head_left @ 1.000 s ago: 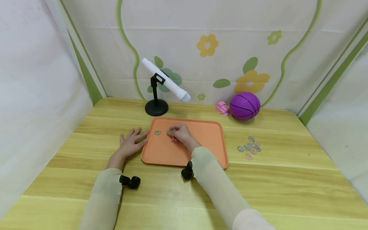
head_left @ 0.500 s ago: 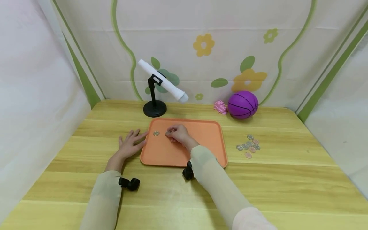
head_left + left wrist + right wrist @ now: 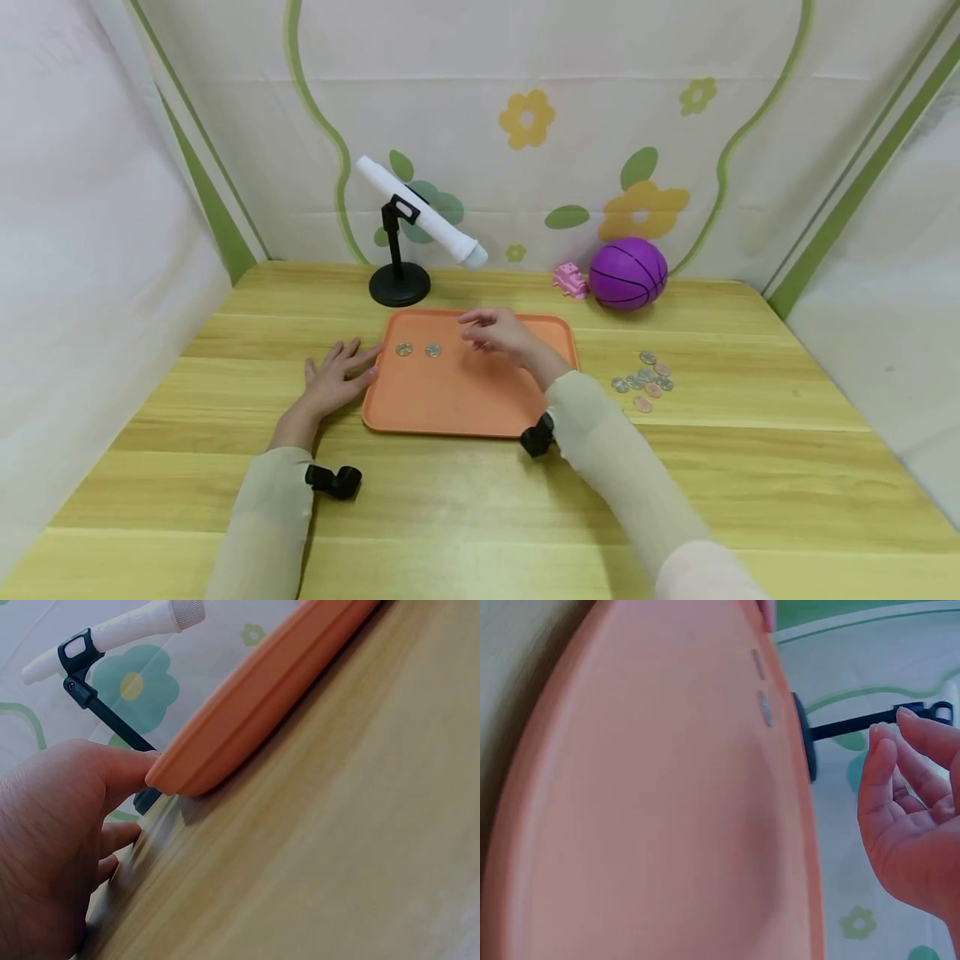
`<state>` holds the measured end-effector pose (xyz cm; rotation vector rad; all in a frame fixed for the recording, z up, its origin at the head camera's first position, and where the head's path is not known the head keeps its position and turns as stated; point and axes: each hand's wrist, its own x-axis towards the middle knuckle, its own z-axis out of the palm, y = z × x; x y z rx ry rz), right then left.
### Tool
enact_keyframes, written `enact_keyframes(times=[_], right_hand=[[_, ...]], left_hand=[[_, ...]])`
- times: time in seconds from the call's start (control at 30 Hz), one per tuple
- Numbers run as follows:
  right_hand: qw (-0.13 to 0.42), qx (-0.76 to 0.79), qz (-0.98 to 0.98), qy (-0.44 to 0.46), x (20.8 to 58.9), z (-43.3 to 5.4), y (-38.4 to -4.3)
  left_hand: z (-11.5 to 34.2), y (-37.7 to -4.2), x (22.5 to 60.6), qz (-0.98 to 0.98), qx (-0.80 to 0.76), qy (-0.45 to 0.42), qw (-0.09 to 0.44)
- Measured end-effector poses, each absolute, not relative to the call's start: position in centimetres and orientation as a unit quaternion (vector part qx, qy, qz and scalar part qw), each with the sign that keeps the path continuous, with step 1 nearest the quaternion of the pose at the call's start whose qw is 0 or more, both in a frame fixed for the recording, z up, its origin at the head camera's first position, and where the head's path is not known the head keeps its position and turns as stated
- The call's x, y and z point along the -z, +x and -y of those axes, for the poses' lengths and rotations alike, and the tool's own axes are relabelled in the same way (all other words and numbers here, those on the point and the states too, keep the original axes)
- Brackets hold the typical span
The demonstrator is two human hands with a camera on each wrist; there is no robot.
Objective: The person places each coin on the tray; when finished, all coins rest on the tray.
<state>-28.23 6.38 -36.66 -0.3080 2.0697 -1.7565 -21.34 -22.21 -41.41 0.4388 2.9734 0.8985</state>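
Two silver coins lie side by side in the upper left of the orange tray [image 3: 450, 408]: a left coin [image 3: 404, 349] and a right coin [image 3: 433, 350]. My left hand [image 3: 334, 385] rests on the table with fingers spread, its fingertips right at the tray's left rim; the left wrist view shows a fingertip on that rim. My right hand [image 3: 501, 335] hovers over the tray, to the right of both coins. In the right wrist view its fingers [image 3: 877, 769] are loosely bent, with nothing between them and the thumb.
Several silver and copper coins [image 3: 646, 376] lie in a loose cluster right of the tray. Behind it stand a white microphone [image 3: 427, 217] on a black stand [image 3: 400, 284], a pink toy train [image 3: 571, 281] and a purple ball [image 3: 628, 274]. A patterned cloth hangs at the back.
My right hand has let go of the second coin, which now lies flat on the tray, and has lifted away to the right. The left hand stays at the rim.
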Motion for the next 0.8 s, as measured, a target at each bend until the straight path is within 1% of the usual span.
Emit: enact_keyframes(times=[0.17, 0.3, 0.43, 0.63, 0.8], right_hand=[[0.166, 0.638, -0.741, -0.129, 35.1, -9.8, -27.0], [0.137, 0.632, -0.752, -0.129, 34.6, -13.0, -26.0], [0.113, 0.629, -0.758, -0.132, 34.6, -16.5, -24.9], [0.063, 0.647, -0.748, -0.137, 34.9, -21.3, -23.6], [0.035, 0.643, -0.755, -0.120, 35.3, -25.3, -22.4]], left_hand=[[22.2, -21.4, 41.4, -0.948, -0.287, 0.140, 0.001], [22.2, -21.4, 41.4, -0.948, -0.284, 0.142, -0.003], [22.2, -21.3, 41.4, -0.947, -0.286, 0.144, -0.006], [22.1, -21.3, 41.3, -0.946, -0.289, 0.145, -0.002], [22.1, -21.3, 41.4, -0.947, -0.289, 0.144, 0.001]])
